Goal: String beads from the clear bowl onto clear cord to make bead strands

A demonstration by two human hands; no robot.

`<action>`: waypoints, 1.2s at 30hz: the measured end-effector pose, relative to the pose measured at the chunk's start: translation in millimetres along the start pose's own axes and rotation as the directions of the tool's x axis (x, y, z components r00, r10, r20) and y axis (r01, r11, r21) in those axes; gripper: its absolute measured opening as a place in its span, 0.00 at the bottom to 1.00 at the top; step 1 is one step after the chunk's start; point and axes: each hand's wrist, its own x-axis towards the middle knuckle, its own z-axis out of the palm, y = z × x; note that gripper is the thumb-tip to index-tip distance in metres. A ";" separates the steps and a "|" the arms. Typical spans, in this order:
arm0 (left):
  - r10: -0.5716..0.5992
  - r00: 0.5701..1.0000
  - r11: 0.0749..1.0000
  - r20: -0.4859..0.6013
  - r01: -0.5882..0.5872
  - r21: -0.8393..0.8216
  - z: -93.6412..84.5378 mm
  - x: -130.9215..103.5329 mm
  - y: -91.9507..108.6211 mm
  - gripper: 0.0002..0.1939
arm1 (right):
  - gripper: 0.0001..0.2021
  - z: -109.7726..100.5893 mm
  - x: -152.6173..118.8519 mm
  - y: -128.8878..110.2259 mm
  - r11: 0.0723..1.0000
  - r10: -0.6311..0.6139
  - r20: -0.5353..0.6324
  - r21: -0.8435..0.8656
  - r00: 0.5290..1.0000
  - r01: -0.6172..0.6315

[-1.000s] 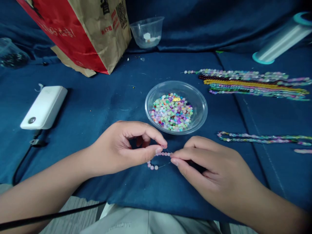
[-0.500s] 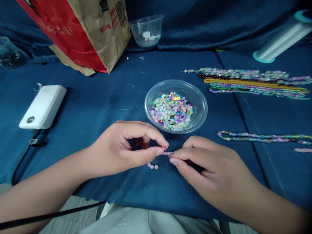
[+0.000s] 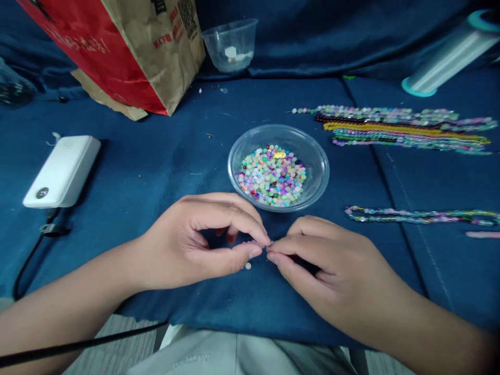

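Observation:
My left hand (image 3: 213, 237) is closed in a pinch on a short string of pale pink beads (image 3: 254, 242), with thumb and index finger at its right end. From the right, my right hand (image 3: 332, 265) pinches that same end, its fingertips meeting those of the left. What exactly lies between the right fingertips is too small to make out. One pale bead (image 3: 248, 266) shows below the left thumb; the rest of the strand is hidden by that hand. Just beyond both hands stands a clear plastic bowl (image 3: 325, 172) holding many loose coloured beads (image 3: 273, 177).
Several bead strands (image 3: 390, 127) lie at the back right, and a looped strand (image 3: 422, 214) lies nearer. A spool (image 3: 449, 57) stands behind them. At left are a white power bank (image 3: 64, 169) with a cable, a paper bag (image 3: 156, 52) and a clear tub (image 3: 230, 47).
My left fingertips have moved right, closing the small gap to my right fingertips. The beads between them are now mostly covered, and fewer hanging beads show. The view has shifted slightly.

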 end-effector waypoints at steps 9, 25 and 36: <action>0.044 0.998 0.995 0.048 -0.048 0.091 5.1 -3.1 -1.0 0.11 | 0.13 2.0 0.0 2.6 0.995 -0.042 0.060 -0.092 0.997 0.047; -0.056 0.997 0.916 0.047 0.070 -0.394 -12.7 -9.9 10.4 0.12 | 0.08 1.0 -2.4 3.2 0.991 -0.131 0.118 0.022 0.984 0.129; 0.032 0.997 0.995 0.074 -0.025 -0.095 1.9 -6.4 4.1 0.12 | 0.06 -0.9 2.7 -9.9 0.943 -0.070 0.021 0.328 0.997 0.060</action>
